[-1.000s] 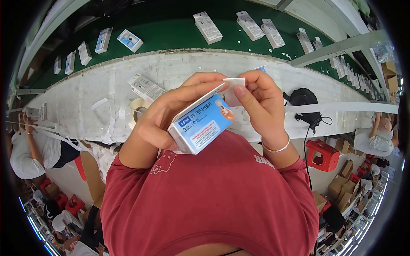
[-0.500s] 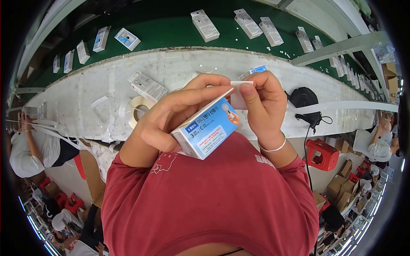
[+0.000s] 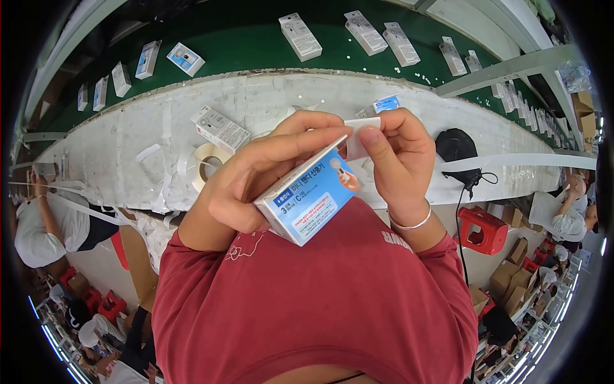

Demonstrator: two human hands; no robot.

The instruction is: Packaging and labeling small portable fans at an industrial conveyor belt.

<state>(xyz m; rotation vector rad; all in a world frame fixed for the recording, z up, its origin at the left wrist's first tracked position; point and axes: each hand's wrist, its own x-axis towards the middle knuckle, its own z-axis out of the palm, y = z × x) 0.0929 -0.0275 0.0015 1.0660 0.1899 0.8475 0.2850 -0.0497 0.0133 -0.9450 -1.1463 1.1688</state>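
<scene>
A small blue and white carton (image 3: pixel 310 198) is tilted in front of my chest. My left hand (image 3: pixel 256 173) wraps round it, thumb at its near left corner and fingers along its far side. At the carton's far right end, a white end flap (image 3: pixel 361 137) stands out. My right hand (image 3: pixel 400 144) pinches that flap between thumb and forefinger. What lies inside the carton is hidden from this view. On the table beyond my left hand lies another white carton (image 3: pixel 220 129), and a roll of pale tape (image 3: pixel 197 168) lies close to my left wrist.
Several cartons lie spaced along the green conveyor belt (image 3: pixel 243 45) behind the white table (image 3: pixel 134 121). Beyond my right hand is a blue-topped carton (image 3: pixel 386 103). A black pouch (image 3: pixel 455 152) with a cord and a white strap (image 3: pixel 511 160) are at right. A red stool (image 3: pixel 481 230) stands below.
The carton has tipped slightly and shifted a little left. My right hand has moved slightly right with the flap. The cartons on the belt have moved slightly left.
</scene>
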